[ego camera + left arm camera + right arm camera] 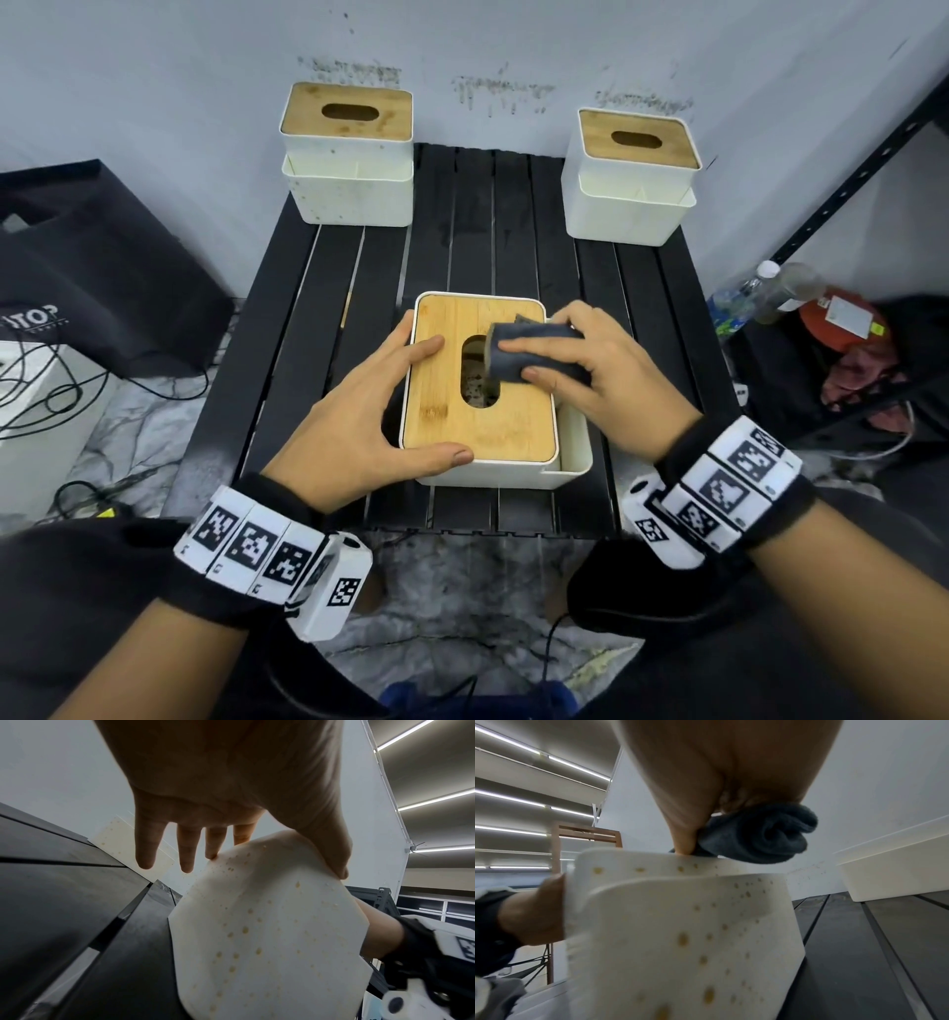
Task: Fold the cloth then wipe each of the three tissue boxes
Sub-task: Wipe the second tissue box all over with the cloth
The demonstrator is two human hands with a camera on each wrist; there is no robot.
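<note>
— Near the front edge of the slatted table, what step is this?
— Wiping the first tissue box. The right hand is clamped on the folded cloth, pressing it on the bamboo lid beside the slot — the left hand, fingers straight, braces the box's left side.
— And next?
— Probably its spotted white walls, then the boxes at the back-left corner and back-right corner.

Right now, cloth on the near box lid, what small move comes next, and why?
Probably sweep the folded cloth leftward across the wooden lid: the right hand holds it at the lid's right edge, while the left hand steadies the near box.
</note>
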